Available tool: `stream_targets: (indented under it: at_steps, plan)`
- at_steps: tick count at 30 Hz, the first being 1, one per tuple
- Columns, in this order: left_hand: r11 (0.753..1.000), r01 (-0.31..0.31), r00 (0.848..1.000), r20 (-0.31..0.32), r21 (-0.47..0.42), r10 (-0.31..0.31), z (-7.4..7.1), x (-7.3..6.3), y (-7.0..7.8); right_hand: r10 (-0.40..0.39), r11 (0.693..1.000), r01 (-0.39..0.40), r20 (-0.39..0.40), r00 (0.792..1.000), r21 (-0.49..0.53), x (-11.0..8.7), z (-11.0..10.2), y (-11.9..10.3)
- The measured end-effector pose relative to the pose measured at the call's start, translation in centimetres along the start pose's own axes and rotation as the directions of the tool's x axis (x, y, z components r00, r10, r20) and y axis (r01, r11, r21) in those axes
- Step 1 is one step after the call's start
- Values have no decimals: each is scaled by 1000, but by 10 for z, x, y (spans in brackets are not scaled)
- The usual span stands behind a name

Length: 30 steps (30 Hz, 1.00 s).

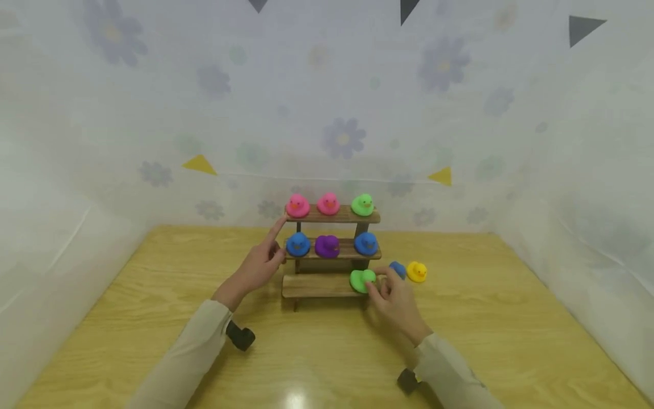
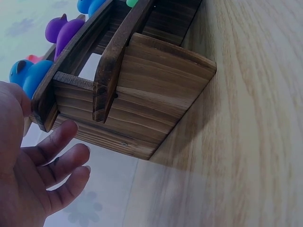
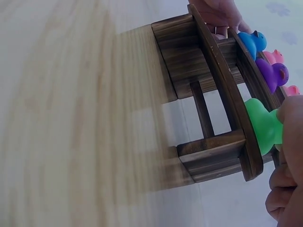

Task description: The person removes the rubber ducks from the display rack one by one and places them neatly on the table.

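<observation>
Green rubber, a small toy duck sits at the right end of the lowest shelf of a three-tiered wooden stand, pinched between the thumb and forefinger of a person's right hand. At the stand's left side, the left hand holds nothing; its forefinger is extended toward the left end of the top shelf, and its other fingers are loosely bent. The middle shelf carries three ducks: a left blue duck, a purple duck with its head turned to the right, and a right blue duck. On the top shelf, farthest back, are a left pink duck, a second pink duck in the middle, and an upper green duck at the right. Just beyond the right hand, partly hidden by it, another blue duck rests on the wood-grain tabletop, with a yellow duck just to its right. Both forearms wear pale sleeves, with a small black device at each wrist. Behind everything hangs a whitish, flower-printed sheet bearing yellow and dark grey triangles.
</observation>
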<state>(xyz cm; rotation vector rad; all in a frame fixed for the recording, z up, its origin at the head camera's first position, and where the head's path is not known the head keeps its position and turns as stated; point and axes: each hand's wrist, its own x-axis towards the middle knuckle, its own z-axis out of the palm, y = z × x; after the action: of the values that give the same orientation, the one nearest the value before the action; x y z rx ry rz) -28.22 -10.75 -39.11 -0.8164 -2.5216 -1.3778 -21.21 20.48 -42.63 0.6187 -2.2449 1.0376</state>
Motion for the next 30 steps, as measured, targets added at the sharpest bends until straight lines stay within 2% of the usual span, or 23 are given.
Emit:
stream_targets:
  at_steps: [4, 8, 14, 21, 30]
  plan:
    - [1000, -16, 1000, -5, 1, 16, 2, 0, -1, -38, 999, 37, -16, 999, -35, -2, -4, 4]
    - [1000, -6, 1000, -3, 2, 6, 3, -1, -1, -65, 996, 63, -33, 997, -61, -3, -6, 7]
    - [1000, 21, 1000, -4, 5, -21, 1, -3, -1, -64, 995, 61, -35, 997, -74, -3, -7, 6]
    - [1000, 1, 1000, 3, 5, -1, 0, -2, 0, -35, 995, 31, -40, 999, -98, -4, -9, 6]
    - [1000, 7, 1000, 10, 7, -7, -1, -1, 0, -6, 993, 3, -32, 999, -119, -8, -18, 9]
